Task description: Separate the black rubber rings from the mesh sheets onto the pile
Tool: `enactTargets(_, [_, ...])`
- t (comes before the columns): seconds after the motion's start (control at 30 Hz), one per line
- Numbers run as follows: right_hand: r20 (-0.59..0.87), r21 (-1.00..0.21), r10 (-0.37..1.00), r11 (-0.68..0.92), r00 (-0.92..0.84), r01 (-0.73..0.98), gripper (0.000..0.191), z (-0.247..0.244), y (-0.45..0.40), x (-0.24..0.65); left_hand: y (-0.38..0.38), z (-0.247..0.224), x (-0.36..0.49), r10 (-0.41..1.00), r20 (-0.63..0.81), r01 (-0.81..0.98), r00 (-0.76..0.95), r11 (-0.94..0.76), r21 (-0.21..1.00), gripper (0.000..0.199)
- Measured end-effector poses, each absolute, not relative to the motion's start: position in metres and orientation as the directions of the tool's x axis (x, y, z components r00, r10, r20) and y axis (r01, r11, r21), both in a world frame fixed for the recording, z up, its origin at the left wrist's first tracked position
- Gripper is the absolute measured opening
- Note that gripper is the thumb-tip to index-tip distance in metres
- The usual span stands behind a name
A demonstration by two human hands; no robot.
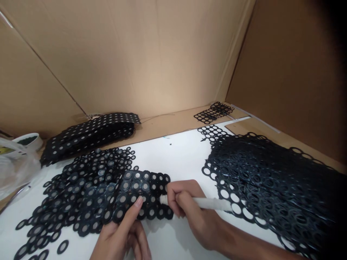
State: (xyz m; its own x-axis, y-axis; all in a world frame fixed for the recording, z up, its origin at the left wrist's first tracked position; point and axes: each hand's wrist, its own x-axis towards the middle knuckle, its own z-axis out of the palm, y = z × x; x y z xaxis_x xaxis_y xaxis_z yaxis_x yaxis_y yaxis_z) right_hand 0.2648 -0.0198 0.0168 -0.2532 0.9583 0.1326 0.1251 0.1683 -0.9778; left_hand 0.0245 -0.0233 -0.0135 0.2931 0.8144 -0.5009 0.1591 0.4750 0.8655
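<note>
My left hand [123, 231] grips a black sheet of joined rings with pale discs in their centres [137, 187], the thumb lying on top and the fingers curled beneath its near edge. A white, pen-like stick [213, 203] is closed in my right hand [191, 206]. Its left tip meets the right part of the sheet, or sits just above it. Left of the sheet spreads a heap of loose black rings with pale centres [94, 180], partly covered by the sheet. The far ends of my left fingers are hidden under the sheet.
A large pile of black perforated ring sheets [265, 173] fills the right side. Smaller ring scraps [214, 112] lie at the back. A folded dotted strip [94, 131] rests behind the heap. At left stand a white bowl [34, 144] and a clear plastic bag [18, 166]. Cardboard walls [151, 57] enclose the white board [173, 155].
</note>
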Motion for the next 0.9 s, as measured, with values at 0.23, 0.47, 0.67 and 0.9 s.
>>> enactTargets(0.23, [0.123, -0.975, 0.961, 0.163, -0.247, 0.151, 0.031, 0.013, -0.022, 0.262, -0.019, -0.013, 0.033, 0.772, -0.611, 0.414, 0.174, 0.505, 0.757, 0.08])
enactTargets(0.47, [0.135, -0.973, 0.973, 0.166, -0.185, 0.161, 0.03, 0.009, -0.022, 0.267, -0.02, -0.014, 0.034, 0.779, -0.607, 0.517, 0.155, 0.46, 0.722, 0.085])
enactTargets(0.67, [0.094, -0.97, 0.975, 0.135, -0.199, 0.203, 0.035, 0.004, -0.025, 0.263, -0.019, -0.015, 0.033, 0.774, -0.613, 0.486, 0.155, 0.481, 0.73, 0.084])
enactTargets(0.9, [0.128, -0.978, 0.953, 0.167, -0.273, 0.123, 0.031, 0.013, -0.023, 0.262, -0.019, -0.015, 0.035, 0.804, -0.562, 0.335, 0.193, 0.484, 0.808, 0.079])
